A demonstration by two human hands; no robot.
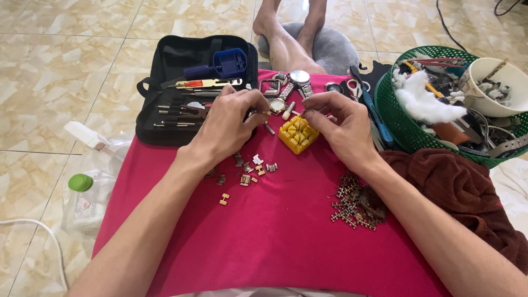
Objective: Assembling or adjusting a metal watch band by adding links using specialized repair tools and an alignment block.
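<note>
One yellow holder block (297, 133), two hands (286, 124) pinching small parts above it, two watches (291, 88) behind

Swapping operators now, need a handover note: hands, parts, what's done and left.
Left hand: fingers pinched on a small metal part, too small to identify.
Right hand: fingertips pinching at the same spot, just above the yellow block.
Loose watch links lie on the red cloth below the left hand; a linked pile lies by the right wrist.
Watches sit behind the block; tool case open at left.
Done: several links lie separated. Left: the linked pile.
</note>
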